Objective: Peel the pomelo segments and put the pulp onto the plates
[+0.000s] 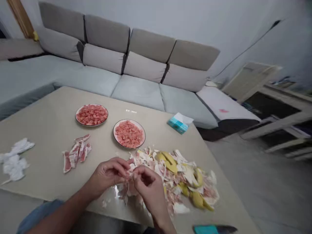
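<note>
My left hand (108,175) and my right hand (149,187) meet over the near middle of the table, fingertips pinched together on a small pink piece of pomelo (128,173). Its shape is mostly hidden by the fingers. Just beyond and to the right of my hands spreads a heap of pomelo peel (168,161), with yellow rind, white pith and pink membrane. Several unpeeled pomelo segments (76,152) lie to the left. Farther back are two dark-rimmed plates, the left plate (77,121) and the nearer right plate (117,138), both covered with reddish-pink pulp.
Crumpled white tissues (16,162) lie at the table's left. A blue tissue pack (179,123) is near the far right edge. At the front right edge lies a turquoise object with a dark, blade-like end (214,229). A grey sofa (138,91) stands behind the table.
</note>
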Demonstrator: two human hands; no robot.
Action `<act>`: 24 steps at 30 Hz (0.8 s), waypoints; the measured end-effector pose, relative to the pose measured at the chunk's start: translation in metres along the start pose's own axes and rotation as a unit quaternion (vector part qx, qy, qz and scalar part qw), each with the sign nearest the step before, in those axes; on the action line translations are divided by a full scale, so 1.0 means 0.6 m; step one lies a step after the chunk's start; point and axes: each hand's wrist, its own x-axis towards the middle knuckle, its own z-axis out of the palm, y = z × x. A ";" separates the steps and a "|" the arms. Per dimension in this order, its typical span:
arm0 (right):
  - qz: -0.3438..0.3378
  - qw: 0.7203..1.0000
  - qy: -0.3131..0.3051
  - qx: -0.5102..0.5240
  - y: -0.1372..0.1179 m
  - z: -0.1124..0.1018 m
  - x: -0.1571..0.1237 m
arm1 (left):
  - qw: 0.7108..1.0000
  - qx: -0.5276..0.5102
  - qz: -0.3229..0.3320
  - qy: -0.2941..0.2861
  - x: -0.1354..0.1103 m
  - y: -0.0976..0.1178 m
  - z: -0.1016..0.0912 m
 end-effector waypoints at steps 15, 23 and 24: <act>-0.022 0.999 0.005 0.030 0.012 0.009 0.001 | 0.941 -0.285 -0.139 0.120 0.008 -0.015 0.016; -0.049 0.999 0.007 -0.005 0.023 -0.012 -0.007 | 0.918 -0.299 -0.167 0.199 0.012 -0.006 0.010; -0.053 0.998 0.012 -0.034 0.029 -0.016 -0.008 | 0.923 -0.288 -0.167 0.195 0.013 -0.008 0.010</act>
